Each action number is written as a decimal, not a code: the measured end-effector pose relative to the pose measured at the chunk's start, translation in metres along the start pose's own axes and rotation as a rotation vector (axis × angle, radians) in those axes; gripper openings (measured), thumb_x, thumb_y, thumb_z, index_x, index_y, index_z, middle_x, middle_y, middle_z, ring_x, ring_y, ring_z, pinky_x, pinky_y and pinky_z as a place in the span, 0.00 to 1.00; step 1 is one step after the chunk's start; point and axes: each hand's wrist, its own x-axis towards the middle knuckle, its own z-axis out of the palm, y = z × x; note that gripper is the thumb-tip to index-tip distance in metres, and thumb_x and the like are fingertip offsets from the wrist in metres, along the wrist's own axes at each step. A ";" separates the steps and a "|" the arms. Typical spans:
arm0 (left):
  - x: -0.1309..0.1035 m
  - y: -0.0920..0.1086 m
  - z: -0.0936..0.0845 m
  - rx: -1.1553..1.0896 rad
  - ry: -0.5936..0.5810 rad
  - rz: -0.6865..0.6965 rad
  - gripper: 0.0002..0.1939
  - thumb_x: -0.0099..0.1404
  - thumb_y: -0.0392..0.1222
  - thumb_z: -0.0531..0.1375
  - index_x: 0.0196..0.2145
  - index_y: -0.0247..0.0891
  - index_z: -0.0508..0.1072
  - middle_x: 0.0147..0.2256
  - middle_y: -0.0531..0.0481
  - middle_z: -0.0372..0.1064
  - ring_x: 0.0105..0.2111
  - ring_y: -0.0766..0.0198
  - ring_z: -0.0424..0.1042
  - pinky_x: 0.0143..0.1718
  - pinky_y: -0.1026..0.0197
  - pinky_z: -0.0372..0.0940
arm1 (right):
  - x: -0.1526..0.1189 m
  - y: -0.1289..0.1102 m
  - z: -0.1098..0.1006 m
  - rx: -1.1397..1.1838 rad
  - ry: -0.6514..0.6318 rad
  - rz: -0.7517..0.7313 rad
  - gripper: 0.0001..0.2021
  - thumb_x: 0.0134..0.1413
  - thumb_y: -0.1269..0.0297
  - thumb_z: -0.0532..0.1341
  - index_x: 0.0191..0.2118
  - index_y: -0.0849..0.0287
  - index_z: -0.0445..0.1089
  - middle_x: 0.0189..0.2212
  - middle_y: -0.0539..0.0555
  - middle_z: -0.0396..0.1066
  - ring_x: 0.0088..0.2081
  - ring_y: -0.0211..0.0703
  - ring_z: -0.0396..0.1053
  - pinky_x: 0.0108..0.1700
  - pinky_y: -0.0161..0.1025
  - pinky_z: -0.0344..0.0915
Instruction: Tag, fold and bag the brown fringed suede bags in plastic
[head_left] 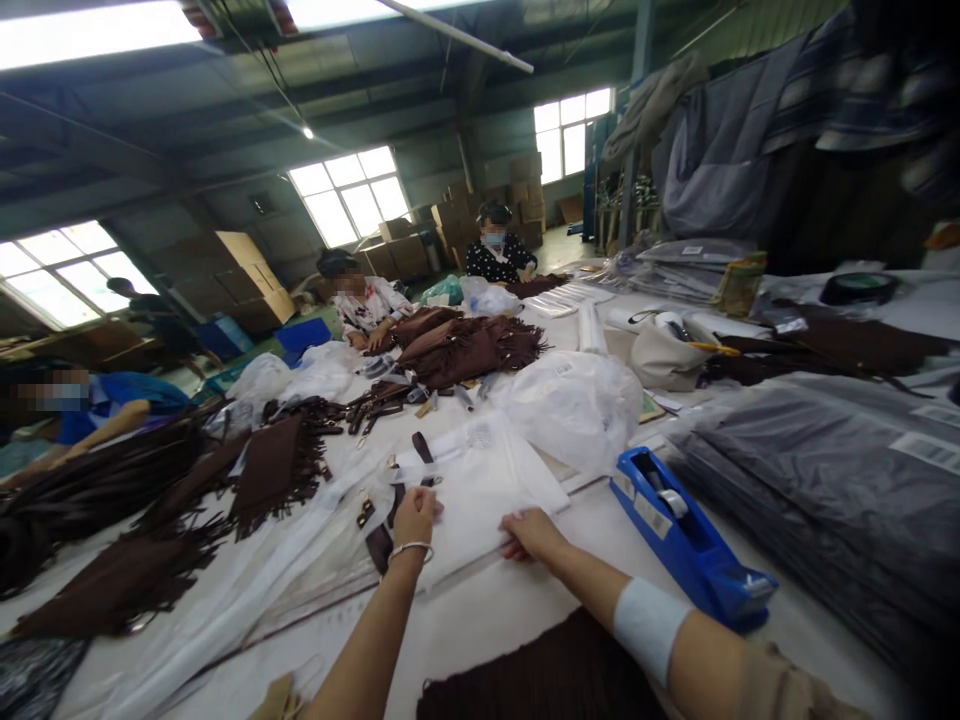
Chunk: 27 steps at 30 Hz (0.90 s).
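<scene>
A flat white translucent plastic bag (480, 500) lies on the table in front of me. My left hand (415, 518) is closed on its left side, and a bracelet shows at that wrist. Right beside this hand is a dark brown strap (380, 548) with gold-coloured metal fittings; whether the fingers touch it I cannot tell. My right hand (531, 535) pinches the bag's near right edge, its fingertips partly hidden. Closer to me, below both hands, lies a dark brown fringed piece (544, 670).
A blue tape dispenser (686, 535) stands right of my right hand. Behind the bag sits a puffed plastic bag (574, 400). Brown fringed pieces (277, 465) are spread at left; dark plastic-wrapped goods (817, 490) are stacked at right. Several co-workers sit around the table (352, 625).
</scene>
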 end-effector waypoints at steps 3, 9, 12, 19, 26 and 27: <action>0.000 0.015 0.000 0.104 0.093 0.038 0.16 0.67 0.45 0.45 0.41 0.35 0.68 0.33 0.41 0.73 0.30 0.57 0.73 0.32 0.59 0.63 | -0.031 -0.010 -0.002 -0.043 -0.162 -0.033 0.20 0.62 0.59 0.46 0.32 0.66 0.70 0.24 0.56 0.74 0.22 0.40 0.71 0.26 0.38 0.68; -0.043 0.064 0.010 0.288 -0.036 0.233 0.15 0.67 0.47 0.51 0.46 0.40 0.70 0.32 0.42 0.74 0.32 0.56 0.73 0.31 0.62 0.61 | -0.071 -0.059 -0.023 -0.766 0.226 -0.806 0.14 0.57 0.66 0.55 0.49 0.56 0.67 0.52 0.55 0.66 0.57 0.46 0.58 0.60 0.46 0.51; -0.066 0.080 0.000 0.487 -0.229 0.342 0.19 0.66 0.53 0.52 0.49 0.41 0.68 0.31 0.42 0.73 0.34 0.53 0.73 0.32 0.61 0.62 | -0.057 -0.056 -0.051 -1.071 0.332 -0.763 0.13 0.52 0.78 0.53 0.37 0.63 0.74 0.38 0.61 0.74 0.50 0.49 0.64 0.56 0.46 0.58; -0.101 0.025 -0.066 0.555 -0.321 0.014 0.12 0.62 0.28 0.50 0.39 0.33 0.71 0.38 0.36 0.71 0.44 0.49 0.69 0.43 0.51 0.63 | -0.077 0.024 -0.100 -1.030 0.437 -0.596 0.24 0.46 0.84 0.48 0.50 0.71 0.67 0.53 0.69 0.63 0.57 0.53 0.58 0.59 0.49 0.54; -0.133 -0.006 -0.052 0.007 -0.318 -0.390 0.12 0.66 0.38 0.48 0.41 0.30 0.69 0.33 0.38 0.73 0.33 0.54 0.74 0.35 0.53 0.69 | -0.090 0.093 -0.081 0.496 0.571 -0.298 0.28 0.43 0.70 0.59 0.54 0.51 0.61 0.40 0.49 0.71 0.27 0.36 0.71 0.32 0.37 0.72; -0.135 -0.001 -0.040 -0.126 -0.331 -0.415 0.13 0.67 0.38 0.47 0.42 0.30 0.68 0.34 0.37 0.74 0.33 0.57 0.75 0.33 0.56 0.70 | -0.087 0.098 -0.080 0.596 0.543 -0.273 0.26 0.42 0.71 0.59 0.52 0.53 0.63 0.37 0.49 0.71 0.27 0.36 0.71 0.32 0.37 0.73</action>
